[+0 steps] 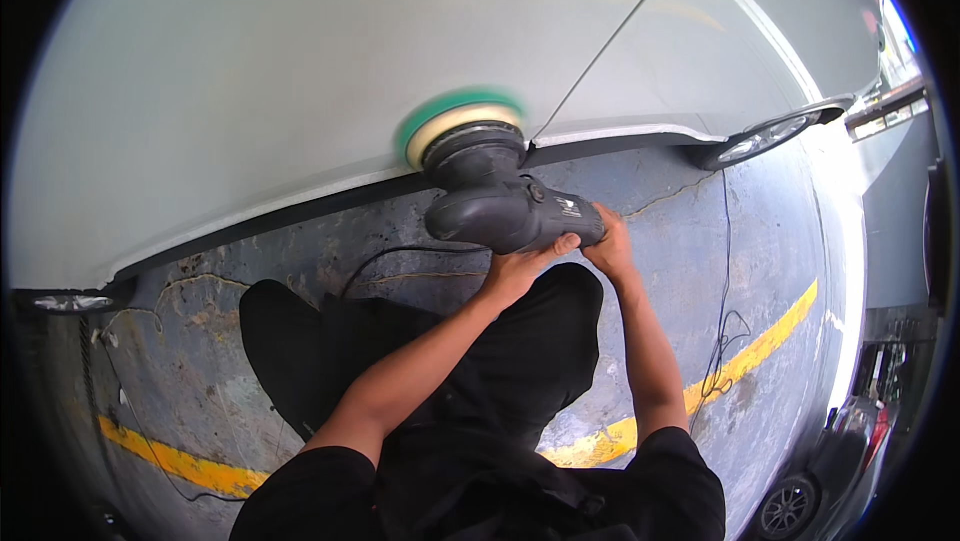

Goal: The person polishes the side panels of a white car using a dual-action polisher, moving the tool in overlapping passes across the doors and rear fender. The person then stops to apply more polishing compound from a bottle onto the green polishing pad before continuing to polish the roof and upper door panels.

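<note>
Both my hands grip a black car polisher [517, 203] in front of my knees. My left hand [521, 267] supports the underside of its body, the thumb lying along the side. My right hand [611, 244] is wrapped round the rear end, its fingers partly hidden behind the housing. The green and cream foam pad [457, 117], blurred at its rim, lies against the lower part of a light grey car's side panel [300, 75], left of a panel seam. A black cable [397, 250] trails from under the polisher towards my legs.
The car's wheels [765, 142] [75, 303] show at right and left. Thin dark cable [724, 346] lies over a yellow line [780, 316] on the worn grey floor. Another car [825, 458] stands at the lower right. My bent knees are close below the polisher.
</note>
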Motion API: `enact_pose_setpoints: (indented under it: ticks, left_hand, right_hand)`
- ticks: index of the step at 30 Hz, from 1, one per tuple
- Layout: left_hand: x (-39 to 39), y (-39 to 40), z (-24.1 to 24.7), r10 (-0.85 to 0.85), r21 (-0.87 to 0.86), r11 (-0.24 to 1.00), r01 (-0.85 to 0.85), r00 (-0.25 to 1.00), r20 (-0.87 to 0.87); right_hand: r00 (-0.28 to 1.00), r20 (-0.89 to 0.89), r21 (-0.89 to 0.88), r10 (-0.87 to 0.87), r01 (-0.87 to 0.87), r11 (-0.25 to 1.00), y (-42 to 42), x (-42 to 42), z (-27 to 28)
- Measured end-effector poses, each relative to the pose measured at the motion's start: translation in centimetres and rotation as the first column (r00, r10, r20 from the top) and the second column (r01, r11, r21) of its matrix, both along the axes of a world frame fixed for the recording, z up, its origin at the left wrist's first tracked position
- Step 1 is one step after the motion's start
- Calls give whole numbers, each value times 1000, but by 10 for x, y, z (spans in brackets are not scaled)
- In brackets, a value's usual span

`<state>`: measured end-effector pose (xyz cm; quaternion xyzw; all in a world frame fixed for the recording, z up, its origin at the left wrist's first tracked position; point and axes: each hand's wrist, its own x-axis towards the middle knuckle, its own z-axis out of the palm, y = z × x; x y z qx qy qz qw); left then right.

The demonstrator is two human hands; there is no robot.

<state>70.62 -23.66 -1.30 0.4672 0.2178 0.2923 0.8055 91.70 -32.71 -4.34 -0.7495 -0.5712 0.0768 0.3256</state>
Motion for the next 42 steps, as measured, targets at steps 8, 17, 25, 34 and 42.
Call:
enact_pose_setpoints:
  ticks: [8, 17, 25, 34, 42]
  left_hand:
    - [53, -5, -29, -36, -82, 995, 50, 986, 161]
    - [12, 8, -30, 2, -96, 995, 14, 985, 170]
    - [4, 26, -6, 10, 77, 997, -33, 957, 290]
    - [26, 9, -29, -70, -28, 996, 81, 961, 269]
    - [-50, 33, -22, 29, 56, 998, -42, 977, 211]
  right_hand:
    - [1000, -5, 18, -28, 28, 999, -3, 62, -17]
    - [952, 305, 49, -15, 0, 999, 17, 27, 9]
    - [936, 351, 47, 24, -43, 998, 34, 27, 23]
    - [919, 394, -7, -4, 7, 1000, 4, 54, 15]
    - [913, 401, 16, 81, -95, 995, 41, -19, 26]
